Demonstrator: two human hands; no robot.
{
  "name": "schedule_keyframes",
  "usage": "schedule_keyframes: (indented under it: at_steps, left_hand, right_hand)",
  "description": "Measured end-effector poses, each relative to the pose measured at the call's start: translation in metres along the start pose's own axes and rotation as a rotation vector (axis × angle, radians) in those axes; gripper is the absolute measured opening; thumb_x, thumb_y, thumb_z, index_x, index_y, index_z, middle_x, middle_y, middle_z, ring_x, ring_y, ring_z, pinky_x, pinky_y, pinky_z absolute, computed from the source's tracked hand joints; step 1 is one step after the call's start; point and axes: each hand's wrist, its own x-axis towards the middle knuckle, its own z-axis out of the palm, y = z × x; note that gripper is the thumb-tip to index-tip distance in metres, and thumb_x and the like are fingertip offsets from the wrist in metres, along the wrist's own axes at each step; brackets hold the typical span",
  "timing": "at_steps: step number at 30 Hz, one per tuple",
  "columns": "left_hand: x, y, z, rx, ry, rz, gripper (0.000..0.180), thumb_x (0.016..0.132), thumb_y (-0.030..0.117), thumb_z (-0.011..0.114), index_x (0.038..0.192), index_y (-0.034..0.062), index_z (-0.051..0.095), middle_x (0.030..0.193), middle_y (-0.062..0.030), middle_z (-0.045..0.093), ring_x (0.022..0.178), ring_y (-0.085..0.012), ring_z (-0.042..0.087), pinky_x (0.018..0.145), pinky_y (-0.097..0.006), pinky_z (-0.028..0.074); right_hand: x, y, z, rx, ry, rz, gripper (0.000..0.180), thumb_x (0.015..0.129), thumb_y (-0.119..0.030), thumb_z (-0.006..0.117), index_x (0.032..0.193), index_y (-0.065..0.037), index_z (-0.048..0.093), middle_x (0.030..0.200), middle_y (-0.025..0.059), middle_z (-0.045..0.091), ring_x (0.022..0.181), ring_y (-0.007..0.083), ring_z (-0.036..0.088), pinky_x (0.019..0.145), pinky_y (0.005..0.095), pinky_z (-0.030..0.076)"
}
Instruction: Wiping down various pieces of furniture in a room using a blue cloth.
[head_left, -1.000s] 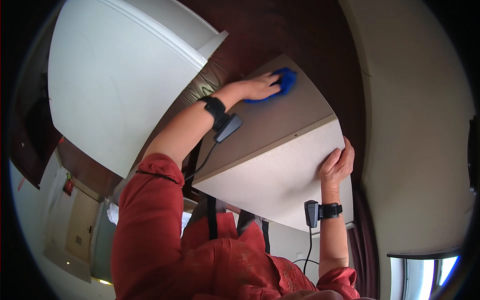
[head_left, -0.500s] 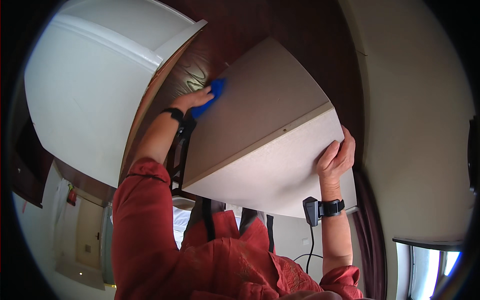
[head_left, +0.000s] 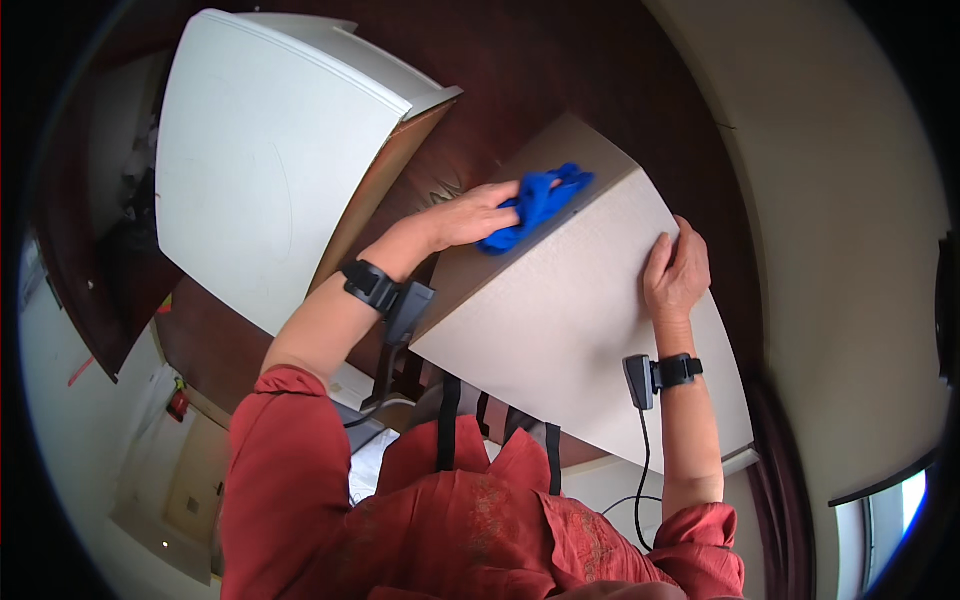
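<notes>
Left hand [head_left: 475, 215] clamped on blue cloth [head_left: 535, 203], now shifted right along the cabinet door's [head_left: 570, 320] top edge; right hand [head_left: 676, 275] still gripping its right edge.

Your left hand [head_left: 470, 215] presses a blue cloth [head_left: 535, 205] on the cabinet door's [head_left: 570, 330] top edge; your right hand [head_left: 677, 275] grips its side.
</notes>
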Motion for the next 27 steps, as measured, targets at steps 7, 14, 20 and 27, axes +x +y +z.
schedule_keyframes:
  at_steps: [7, 14, 20, 27]
  left_hand:
    - [-0.021, -0.046, 0.021, -0.064, 0.239, -0.095, 0.051, 0.09, 0.017, 0.053, 0.139, 0.0068, 0.043, 0.126, -0.0126, 0.058, 0.111, -0.0178, 0.056, 0.097, -0.031, 0.043]
    - [-0.11, -0.132, 0.048, -0.201, 0.388, -0.502, 0.048, 0.09, 0.02, 0.058, 0.135, 0.0074, 0.049, 0.117, -0.0096, 0.062, 0.102, -0.0152, 0.058, 0.092, -0.029, 0.046]
    - [-0.168, -0.15, 0.064, 0.007, 0.9, -0.291, 0.055, 0.086, 0.008, 0.055, 0.14, 0.0094, 0.043, 0.133, -0.0193, 0.051, 0.121, -0.0275, 0.051, 0.102, -0.036, 0.039]
    - [-0.078, -0.096, 0.085, -0.053, 0.965, 0.041, 0.058, 0.102, 0.028, 0.032, 0.149, 0.0004, 0.012, 0.153, -0.0203, 0.019, 0.141, -0.0313, 0.022, 0.114, -0.039, 0.019]
  right_hand:
    - [0.025, 0.004, 0.039, -0.088, -0.125, -0.065, 0.028, 0.086, -0.023, 0.058, 0.105, -0.003, 0.062, 0.08, 0.0099, 0.061, 0.075, 0.0257, 0.059, 0.068, 0.0374, 0.048]
    - [0.06, -0.018, 0.095, 0.004, -0.125, -0.287, 0.045, 0.083, -0.024, 0.062, 0.124, -0.006, 0.054, 0.12, 0.0148, 0.056, 0.109, 0.0295, 0.053, 0.092, 0.0428, 0.042]
    - [0.019, -0.13, 0.11, 0.468, -0.219, -0.412, 0.055, 0.076, -0.018, 0.069, 0.127, -0.007, 0.052, 0.127, 0.0211, 0.049, 0.113, 0.0364, 0.05, 0.096, 0.0466, 0.041]
    - [-0.042, -0.16, 0.108, 0.519, -0.382, -0.556, 0.05, 0.082, -0.017, 0.059, 0.131, -0.01, 0.052, 0.134, 0.0162, 0.046, 0.124, 0.0362, 0.042, 0.104, 0.0529, 0.031]
